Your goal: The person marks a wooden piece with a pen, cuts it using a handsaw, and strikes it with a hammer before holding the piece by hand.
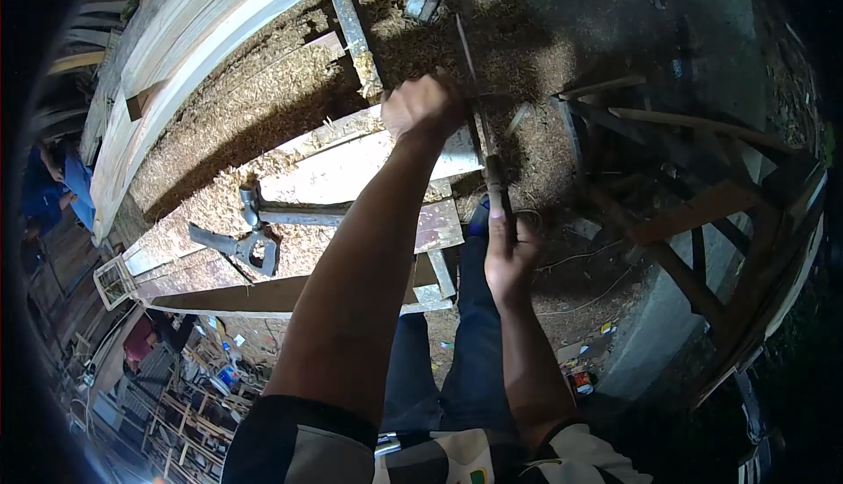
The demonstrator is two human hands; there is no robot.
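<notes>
My right hand (512, 256) is wrapped round the brown handle (496, 187) of a long, thin tool, whose narrow shaft (465, 48) points up and slightly left. Left of that shaft, my left hand (421, 105) is closed in a fist, knuckles up; what it grips is hidden. Below the fist lies a pale, brightly lit board (338, 171). A hammer (249, 204) rests on shavings left of my left forearm, its handle running behind the forearm. Beside it lies a dark tool with an open grip (260, 252).
A large curved wooden hull (184, 54) spans the upper left. Wood shavings (219, 124) cover the planks. Timber framing (694, 212) stands at the right by a concrete strip (650, 344). At the far left is a person in blue (77, 187); another person's red clothing (139, 344) shows lower down.
</notes>
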